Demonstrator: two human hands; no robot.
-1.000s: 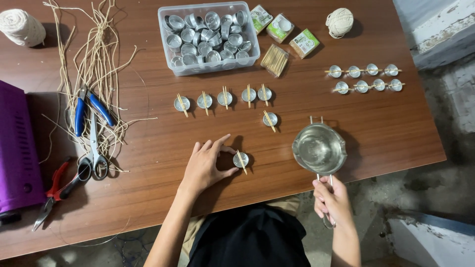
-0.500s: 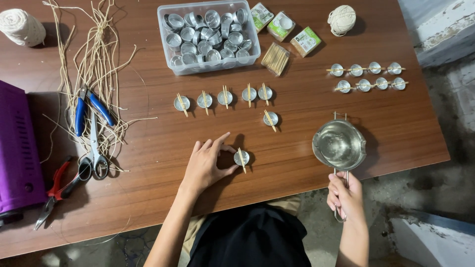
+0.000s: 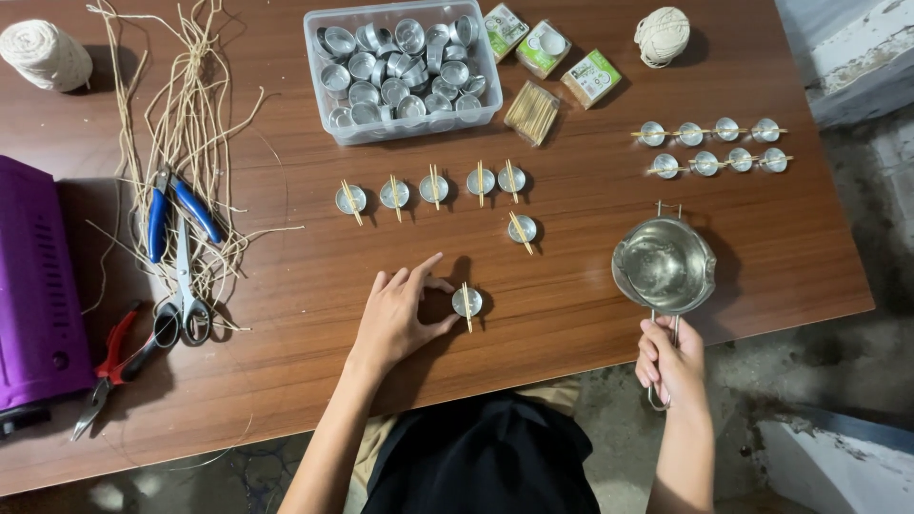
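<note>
Home craft workspace: wooden table (image 3: 609,314) with twine strands (image 3: 181,114), pliers (image 3: 176,214), scissors (image 3: 186,286), box of metal cups (image 3: 402,69).

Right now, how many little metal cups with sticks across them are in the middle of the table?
7. Five in a row below the plastic box, one under the row's right end, one by the left hand.
</note>
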